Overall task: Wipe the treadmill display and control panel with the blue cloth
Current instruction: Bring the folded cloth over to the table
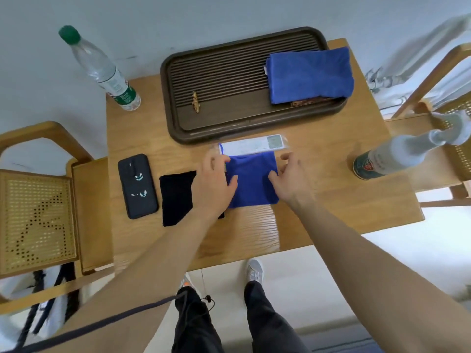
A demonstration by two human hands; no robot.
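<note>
A small folded blue cloth [252,182] lies flat on the wooden table [318,200], near its middle. My left hand [214,182] rests on the cloth's left edge, fingers spread and thumb on the fabric. My right hand [290,177] presses on its right edge, thumb over the cloth. Neither hand has lifted it. A second, larger folded blue cloth [309,73] lies on the right end of the dark tray [183,123]. No treadmill is in view.
A white remote [252,145] lies just behind the small cloth. A black cloth [175,197] and a black phone [137,186] lie to the left. A water bottle [102,70] stands far left, a spray bottle [397,156] at right. Chairs flank the table.
</note>
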